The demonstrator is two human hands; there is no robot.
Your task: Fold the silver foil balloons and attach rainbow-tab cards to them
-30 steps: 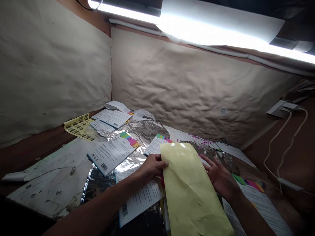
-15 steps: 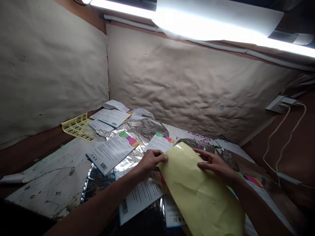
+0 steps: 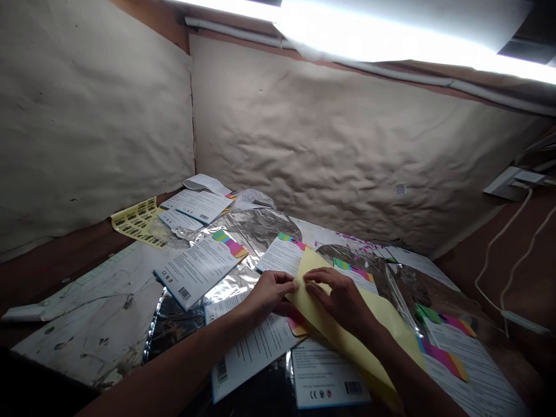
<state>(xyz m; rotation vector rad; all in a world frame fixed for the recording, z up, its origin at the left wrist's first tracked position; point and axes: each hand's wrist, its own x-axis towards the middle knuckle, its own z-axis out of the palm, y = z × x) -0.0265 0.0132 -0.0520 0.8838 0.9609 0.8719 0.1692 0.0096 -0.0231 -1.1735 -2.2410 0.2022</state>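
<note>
Pressing a creased pale-yellow paper sheet (image 3: 347, 347) down | right hand (image 3: 339, 295) half-curled on top, fingers bearing down to pin it | left hand (image 3: 271, 295) curled at its edge steadying it, grip unclear | sheet lies across white printed cards (image 3: 330, 376) on crinkled silver foil (image 3: 260, 231)

You are holding both forearms (image 3: 182, 347) out, your left hand (image 3: 270, 295) curling inward, your right hand (image 3: 341, 298) arching palm-down just beside it.
</note>
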